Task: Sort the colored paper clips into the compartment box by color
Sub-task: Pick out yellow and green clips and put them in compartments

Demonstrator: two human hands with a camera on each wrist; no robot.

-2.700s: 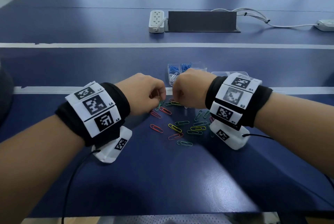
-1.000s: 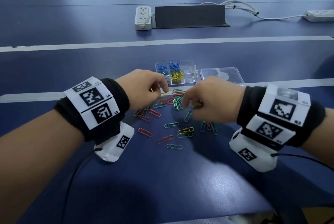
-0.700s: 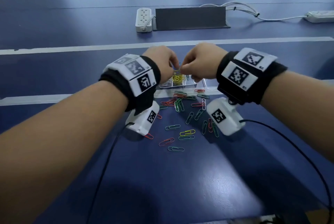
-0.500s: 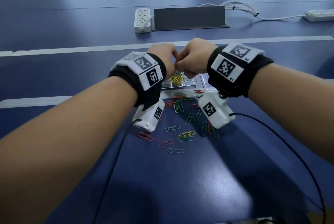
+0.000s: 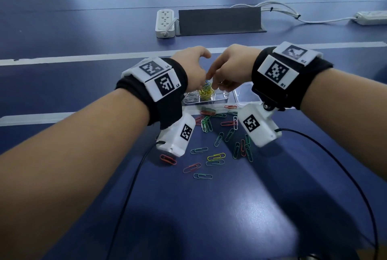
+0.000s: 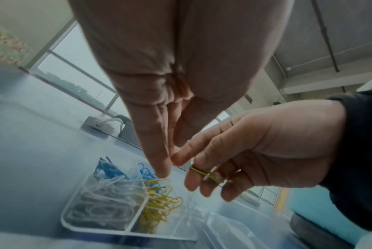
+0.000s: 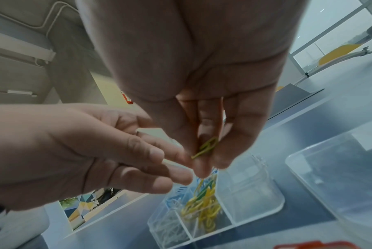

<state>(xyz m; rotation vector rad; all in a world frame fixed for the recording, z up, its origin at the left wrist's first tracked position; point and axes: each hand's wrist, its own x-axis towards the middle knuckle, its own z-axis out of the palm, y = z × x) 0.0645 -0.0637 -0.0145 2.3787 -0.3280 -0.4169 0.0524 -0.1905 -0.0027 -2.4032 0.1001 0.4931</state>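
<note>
The clear compartment box (image 5: 209, 103) lies under both hands. It holds white clips (image 5: 191, 98) front left, yellow clips (image 5: 206, 92) in the middle and blue clips (image 6: 108, 170) behind; its front right cell looks bare. My right hand (image 5: 216, 83) hovers over the yellow cell and pinches a yellow-green clip (image 7: 207, 145), also seen as the pinched clip (image 6: 206, 174) in the left wrist view. My left hand (image 5: 206, 78) is beside it, fingers (image 6: 159, 168) straight and pointing down, nothing in them. Loose clips (image 5: 217, 140) in several colours lie nearer me.
The box's clear lid (image 5: 245, 96) lies just right of the box. A white power strip (image 5: 165, 23), a dark upright panel (image 5: 219, 20) and white cables (image 5: 293, 16) sit far back. Black wrist-camera cords (image 5: 335, 165) trail over the blue table.
Within the last second both hands rose from the loose pile to above the box. Since half a second ago the left hand's fingers have loosened and spread; the right keeps its pinch.
</note>
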